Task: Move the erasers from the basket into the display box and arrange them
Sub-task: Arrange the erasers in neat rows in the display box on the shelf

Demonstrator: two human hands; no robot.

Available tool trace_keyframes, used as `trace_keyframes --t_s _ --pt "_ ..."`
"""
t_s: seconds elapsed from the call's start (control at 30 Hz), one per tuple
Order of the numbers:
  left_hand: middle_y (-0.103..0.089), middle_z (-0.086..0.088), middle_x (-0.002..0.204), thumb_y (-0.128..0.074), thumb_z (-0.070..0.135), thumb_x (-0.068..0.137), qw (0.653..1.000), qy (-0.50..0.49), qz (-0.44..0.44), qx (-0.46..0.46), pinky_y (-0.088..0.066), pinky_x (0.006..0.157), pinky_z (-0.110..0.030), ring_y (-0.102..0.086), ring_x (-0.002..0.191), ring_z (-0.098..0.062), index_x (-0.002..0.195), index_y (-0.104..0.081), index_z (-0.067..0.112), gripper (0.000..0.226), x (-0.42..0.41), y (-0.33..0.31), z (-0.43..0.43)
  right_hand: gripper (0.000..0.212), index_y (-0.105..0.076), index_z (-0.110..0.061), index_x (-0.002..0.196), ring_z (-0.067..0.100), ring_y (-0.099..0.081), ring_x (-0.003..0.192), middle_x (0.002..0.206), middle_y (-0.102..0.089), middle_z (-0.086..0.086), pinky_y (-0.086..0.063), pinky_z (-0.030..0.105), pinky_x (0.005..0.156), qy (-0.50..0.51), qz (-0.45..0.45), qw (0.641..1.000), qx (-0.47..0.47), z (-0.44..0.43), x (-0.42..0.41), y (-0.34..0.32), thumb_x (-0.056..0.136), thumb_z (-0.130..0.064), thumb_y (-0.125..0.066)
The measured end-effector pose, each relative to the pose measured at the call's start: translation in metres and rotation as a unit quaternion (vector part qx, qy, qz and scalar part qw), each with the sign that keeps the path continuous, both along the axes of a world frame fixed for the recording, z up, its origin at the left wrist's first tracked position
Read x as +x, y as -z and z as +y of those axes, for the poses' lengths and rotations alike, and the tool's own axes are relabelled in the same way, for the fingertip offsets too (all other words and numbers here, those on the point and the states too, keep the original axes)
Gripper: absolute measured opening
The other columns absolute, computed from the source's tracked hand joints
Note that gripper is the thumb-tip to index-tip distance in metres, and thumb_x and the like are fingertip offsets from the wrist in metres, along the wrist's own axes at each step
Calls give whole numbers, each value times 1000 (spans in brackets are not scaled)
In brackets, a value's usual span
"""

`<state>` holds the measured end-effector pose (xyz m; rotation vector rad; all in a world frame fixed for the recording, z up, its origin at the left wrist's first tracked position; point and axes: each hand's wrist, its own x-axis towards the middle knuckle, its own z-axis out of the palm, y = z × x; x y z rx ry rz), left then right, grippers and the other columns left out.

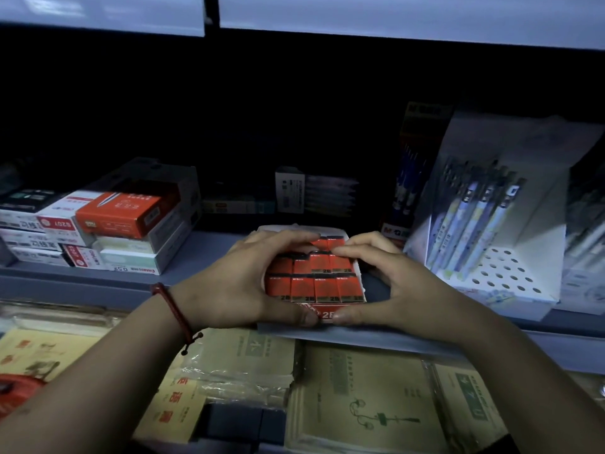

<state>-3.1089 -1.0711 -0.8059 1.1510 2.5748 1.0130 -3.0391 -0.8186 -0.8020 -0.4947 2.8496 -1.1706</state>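
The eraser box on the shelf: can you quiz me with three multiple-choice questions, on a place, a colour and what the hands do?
1. Where is the pen stand relative to the display box? A) left of it B) right of it C) on the shelf below
2. What colour are the erasers? A) red B) blue C) green
3. How do the hands meet the box? A) neither touches it B) one holds it C) both hold it
Answers: 1 B, the stand sits to the box's right; 2 A, red wrappers fill the box; 3 C, the left hand and right hand wrap its sides, thumbs on its front.
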Motion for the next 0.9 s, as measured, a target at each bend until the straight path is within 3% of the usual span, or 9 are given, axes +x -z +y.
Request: trace_keyframes --t_s 0.27,0.43,0.57,0.67,0.73,0.77,0.83,0.9 --pt "-38 41 127 -83 71 56 1000 0 14 -3 -43 113 -39 -38 134 -3 141 -34 61 99 0 2 -2 83 -51 -35 135 3 -47 131 137 -38 -19 -43 31 111 5 3 1000 -21 1 -2 5 64 -59 -86" --pt "-34 37 136 -78 74 57 999 -8 27 -20 -38 117 -39 -31 136 1 145 -31 57 102 3 2 -2 93 -44 -43 137 2 -39 138 146 -22 -26 -43 35 112 16 -2 1000 15 0 0 4 58 -71 -83" --pt "-6 31 157 -86 65 60 999 -4 33 -5 -33 121 -37 -13 150 -1 149 -26 55 109 8 0 -5 114 -21 -55 148 2 -22 149 158 0 -33 -34 43 119 30 -16 999 22 -1 3 6 54 -79 -80" --pt "17 29 160 -91 59 56 999 -47 -19 -5 -29 116 -17 -5 152 -2 149 -9 62 124 12 0 -13 124 -2 -56 153 -1 -13 151 161 4 -33 -26 39 122 41 -27 998 48 -2 4 6 57 -80 -76" --pt "7 20 166 -89 68 50 997 -74 -36 -11 -24 120 -21 -5 153 1 151 0 60 134 13 2 -21 129 10 -54 153 -5 -9 150 163 1 -33 -23 32 123 54 -53 995 69 -4 6 6 58 -81 -74" --pt "-11 17 166 -88 71 48 996 -78 -42 -5 -29 121 -25 -18 152 1 152 1 57 138 13 3 -25 132 15 -53 152 -5 -11 150 163 -2 -31 -24 32 122 54 -63 994 76 -5 5 6 57 -84 -72" --pt "-42 29 148 -89 66 50 995 -77 -64 14 -45 110 -22 -48 130 11 155 -1 53 137 13 4 -29 136 21 -53 150 -2 -17 149 164 -8 -27 -29 33 121 57 -75 992 87 -7 5 7 55 -88 -69" --pt "-52 37 132 -93 53 52 993 -79 -75 43 -49 100 -12 -57 116 16 155 -9 51 133 16 6 -29 136 20 -51 151 -3 -25 146 163 -15 -27 -33 27 118 62 -77 992 81 -8 4 7 56 -85 -71"
